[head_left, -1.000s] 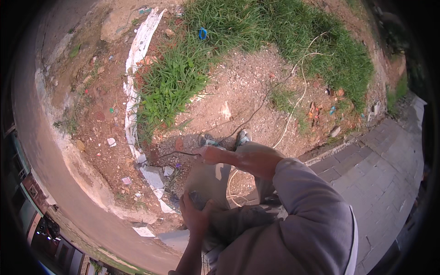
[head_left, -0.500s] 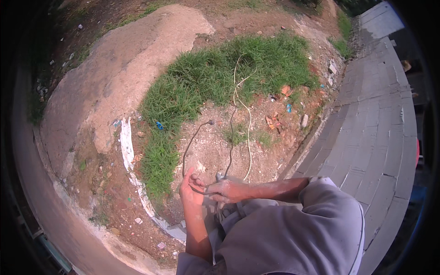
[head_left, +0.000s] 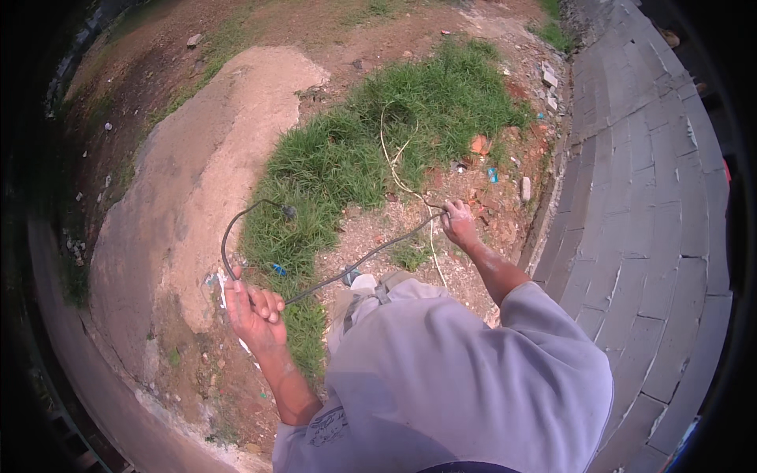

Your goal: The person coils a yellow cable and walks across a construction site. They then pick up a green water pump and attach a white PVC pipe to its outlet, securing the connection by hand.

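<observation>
Grass lies at twelve o'clock; left hand at eight and right hand at three have parted, fingers holding cable stretched between.

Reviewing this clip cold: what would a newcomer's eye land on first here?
Most likely the dark cable spanning the gap between the left hand and the right hand, its loose end arching beyond the left hand to a dark plug-like tip in front of the green grass. Next, probably the grey blockwork filling the right side, and the pale cable trailing from the grass near the right hand.
</observation>
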A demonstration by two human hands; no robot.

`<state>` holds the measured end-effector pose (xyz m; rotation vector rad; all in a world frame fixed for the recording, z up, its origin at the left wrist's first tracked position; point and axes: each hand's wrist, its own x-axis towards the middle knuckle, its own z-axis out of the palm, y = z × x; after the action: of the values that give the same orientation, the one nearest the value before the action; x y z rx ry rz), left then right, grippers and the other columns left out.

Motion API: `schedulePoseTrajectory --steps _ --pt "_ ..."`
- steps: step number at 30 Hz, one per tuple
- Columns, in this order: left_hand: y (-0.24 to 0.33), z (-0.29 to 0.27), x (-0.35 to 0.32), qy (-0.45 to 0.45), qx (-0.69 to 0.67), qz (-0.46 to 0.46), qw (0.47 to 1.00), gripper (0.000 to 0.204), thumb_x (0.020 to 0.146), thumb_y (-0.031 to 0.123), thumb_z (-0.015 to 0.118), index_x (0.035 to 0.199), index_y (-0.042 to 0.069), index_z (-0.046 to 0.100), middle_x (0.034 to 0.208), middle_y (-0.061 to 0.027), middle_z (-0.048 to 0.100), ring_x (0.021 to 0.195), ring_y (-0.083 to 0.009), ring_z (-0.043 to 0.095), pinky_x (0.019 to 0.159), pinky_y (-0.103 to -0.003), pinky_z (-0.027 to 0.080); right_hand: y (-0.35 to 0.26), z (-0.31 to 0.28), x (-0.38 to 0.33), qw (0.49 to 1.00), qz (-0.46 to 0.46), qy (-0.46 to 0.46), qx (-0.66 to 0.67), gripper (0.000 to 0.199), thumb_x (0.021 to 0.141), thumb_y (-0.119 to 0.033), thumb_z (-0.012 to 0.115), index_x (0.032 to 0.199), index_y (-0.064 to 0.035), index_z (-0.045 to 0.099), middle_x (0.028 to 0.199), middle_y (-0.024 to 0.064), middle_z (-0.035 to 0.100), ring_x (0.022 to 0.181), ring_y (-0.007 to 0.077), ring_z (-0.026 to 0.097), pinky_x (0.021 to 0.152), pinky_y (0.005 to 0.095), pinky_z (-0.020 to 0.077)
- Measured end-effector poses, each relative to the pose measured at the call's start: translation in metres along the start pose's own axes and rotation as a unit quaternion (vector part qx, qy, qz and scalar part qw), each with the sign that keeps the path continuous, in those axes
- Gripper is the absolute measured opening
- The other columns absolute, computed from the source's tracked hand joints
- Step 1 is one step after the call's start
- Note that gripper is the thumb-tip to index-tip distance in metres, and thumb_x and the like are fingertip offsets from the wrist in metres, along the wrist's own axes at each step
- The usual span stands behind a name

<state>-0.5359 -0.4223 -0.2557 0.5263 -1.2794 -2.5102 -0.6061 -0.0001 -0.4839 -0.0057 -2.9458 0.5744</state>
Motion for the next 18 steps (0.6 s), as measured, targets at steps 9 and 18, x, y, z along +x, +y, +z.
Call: schedulePoseTrajectory --steps 9,18 --pt "0.006 0.023 0.207 0.007 -0.092 0.052 0.994 0.023 0.099 0.017 0.045 0.113 0.0 0.053 0.053 0.0026 0.035 0.042 -0.0074 0.032 0.046 -0.024 0.033 0.063 0.086 0.066 0.957 0.283 -0.054 0.04 0.02 0.09 -0.022 0.048 0.103 -0.0082 0.053 0.093 0.0219 0.061 0.091 0.0423 0.058 0.076 0.0511 0.0456" --pt "-0.029 0.112 0.412 -0.012 -0.149 0.056 0.987 0.022 0.1 0.021 0.041 0.089 0.004 0.052 0.057 0.0001 0.039 0.044 -0.0096 0.035 0.045 -0.025 0.033 0.151 0.083 0.421 0.878 0.317 0.24 0.266 0.031 0.098 -0.032 0.045 0.099 -0.0037 0.057 0.07 0.0077 0.059 0.061 0.0151 0.059 0.051 0.029 0.0468"
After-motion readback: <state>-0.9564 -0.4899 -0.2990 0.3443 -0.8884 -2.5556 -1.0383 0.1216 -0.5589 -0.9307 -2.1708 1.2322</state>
